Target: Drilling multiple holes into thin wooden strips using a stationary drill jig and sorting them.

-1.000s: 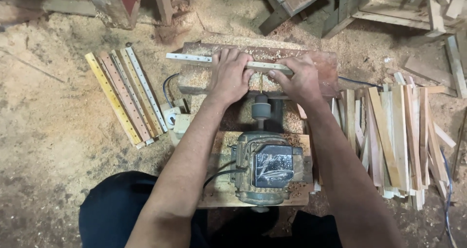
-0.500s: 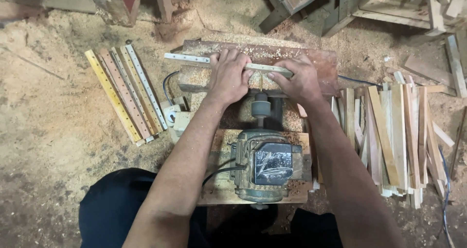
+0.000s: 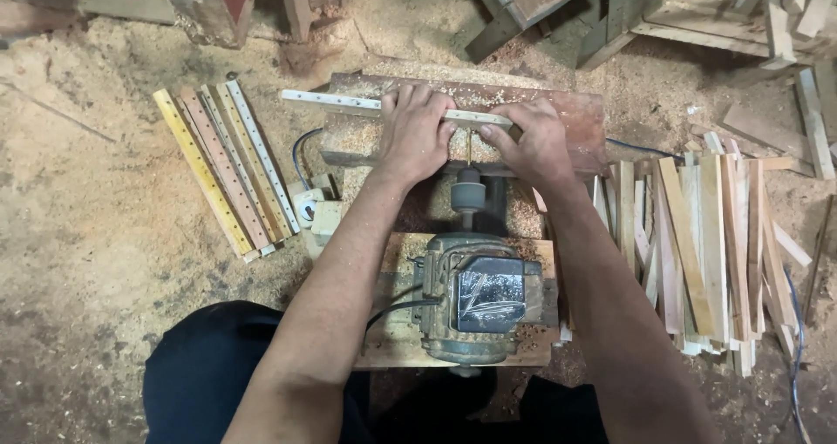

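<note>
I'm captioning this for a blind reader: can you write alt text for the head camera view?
Two bare hands, left hand and right hand, press a thin wooden strip against a drill bit on a floor-mounted motor. Drilled strips lie left, a pile of plain sticks right, amid sawdust.

No packages, labels, signs, screens.

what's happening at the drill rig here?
A person sits on the sawdust floor behind an electric motor with a horizontal drill bit. The left hand and right hand both grip a pale wooden slat, pressed against the bit over a wooden block. Slats with rows of holes lie to the left; a pile of plain sticks lies to the right.
</note>
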